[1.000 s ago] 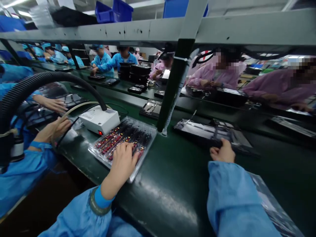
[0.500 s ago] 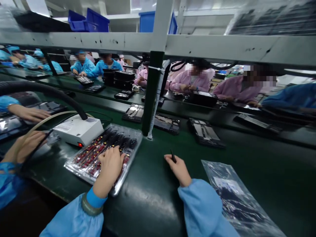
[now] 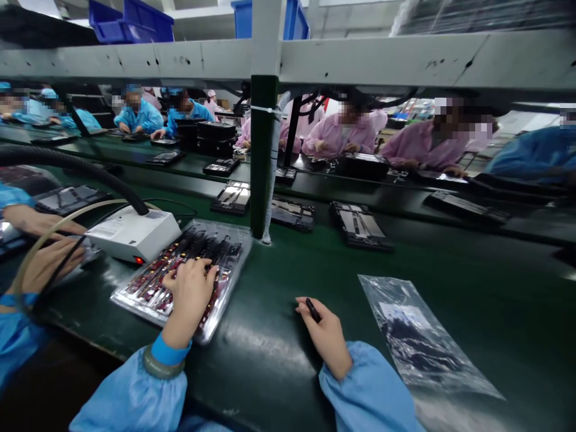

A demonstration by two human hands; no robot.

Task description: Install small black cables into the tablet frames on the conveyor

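Observation:
My left hand [image 3: 191, 294] is over a clear plastic tray [image 3: 234, 279] at left centre. Its fingers bend down among rows of small dark-red circuit boards [image 3: 155, 270] with black cables [image 3: 209, 243]. Thumb and index finger come close together; what they grip, if anything, is hidden. To the right, my right hand [image 3: 326, 336] is closed around a slim black pen-like tool [image 3: 312, 309], just above the green bench top [image 3: 270, 324]. The tool's lower end is hidden by the hand. A clear plastic bag [image 3: 418, 336] with dark contents lies right of this hand.
A white box [image 3: 135, 233] with a red-lit switch and black hose [image 3: 90, 168] stands behind the tray. A co-worker's hands [image 3: 49, 261] are at far left. A green post [image 3: 264, 162] rises mid-bench. Several device housings [image 3: 360, 225] lie farther back, before seated co-workers.
The whole view has shifted slightly. My left hand has moved a little over the tray, thumb and index finger closer together. My right hand has turned the black tool, showing its end more.

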